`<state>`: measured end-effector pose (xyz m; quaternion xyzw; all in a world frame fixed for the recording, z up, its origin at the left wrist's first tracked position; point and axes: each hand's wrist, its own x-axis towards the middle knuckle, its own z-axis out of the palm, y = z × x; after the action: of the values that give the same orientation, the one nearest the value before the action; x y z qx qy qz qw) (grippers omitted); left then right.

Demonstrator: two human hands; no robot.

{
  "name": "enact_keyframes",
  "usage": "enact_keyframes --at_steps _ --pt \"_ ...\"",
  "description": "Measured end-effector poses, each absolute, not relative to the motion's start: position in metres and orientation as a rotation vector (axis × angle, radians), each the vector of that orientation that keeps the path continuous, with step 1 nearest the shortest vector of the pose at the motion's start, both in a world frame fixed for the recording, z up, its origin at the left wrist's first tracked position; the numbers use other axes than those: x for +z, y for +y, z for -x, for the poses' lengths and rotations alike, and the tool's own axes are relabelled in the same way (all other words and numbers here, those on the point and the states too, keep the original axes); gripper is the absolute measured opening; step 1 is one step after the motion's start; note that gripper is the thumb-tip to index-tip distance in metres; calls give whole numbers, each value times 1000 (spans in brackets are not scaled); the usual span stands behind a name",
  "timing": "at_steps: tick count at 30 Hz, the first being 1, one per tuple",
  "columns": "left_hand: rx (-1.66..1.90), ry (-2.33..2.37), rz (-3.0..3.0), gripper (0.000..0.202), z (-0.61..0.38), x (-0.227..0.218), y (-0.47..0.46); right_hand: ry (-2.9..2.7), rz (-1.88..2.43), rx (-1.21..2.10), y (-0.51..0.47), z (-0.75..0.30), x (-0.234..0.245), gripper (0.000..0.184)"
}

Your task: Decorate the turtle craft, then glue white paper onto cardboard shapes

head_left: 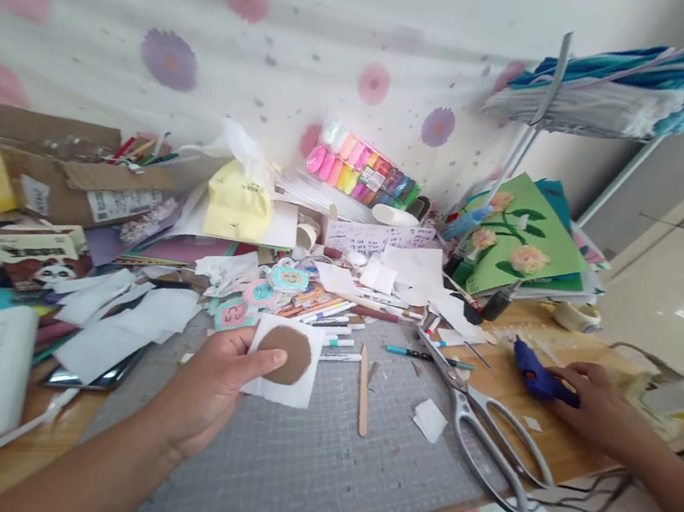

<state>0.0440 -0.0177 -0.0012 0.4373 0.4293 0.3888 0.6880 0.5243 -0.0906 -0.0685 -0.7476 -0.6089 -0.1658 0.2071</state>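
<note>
My left hand (209, 382) holds a white paper square with a brown cardboard circle (286, 359) on it, thumb pressed on the circle, above the grey cutting mat (308, 460). Off to the right, my right hand (595, 408) grips a blue glue gun (532, 377) that lies on the wooden table, its nozzle pointing left. Large silver scissors (478, 419) lie open on the mat's right edge between both hands. A wooden stick (364, 389) rests on the mat beside the paper square.
Paper scraps, markers and pens (336, 329) litter the mat's far side. A cardboard box (80, 177) and a phone (92, 376) sit left. Coloured clay packs (362, 174), a green flower card (516, 237), a tape roll (578, 316) and a wire rack stand behind.
</note>
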Motion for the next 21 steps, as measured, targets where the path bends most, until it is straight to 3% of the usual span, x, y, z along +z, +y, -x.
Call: enact_keyframes --at_steps 6,10,17,21 --pt "830 840 -968 14 -42 -2 -21 -1792 1925 -154 -85 -477 -15 19" --pt "776 717 -975 12 -41 0 -25 -1965 1548 344 -74 -365 14 16" --pt "608 563 -1072 19 -37 -6 -26 -1591 1135 1394 -50 -243 -6 20" --pt "592 619 -1113 20 -37 -9 -24 -1333 947 1668 -50 -237 -9 20"
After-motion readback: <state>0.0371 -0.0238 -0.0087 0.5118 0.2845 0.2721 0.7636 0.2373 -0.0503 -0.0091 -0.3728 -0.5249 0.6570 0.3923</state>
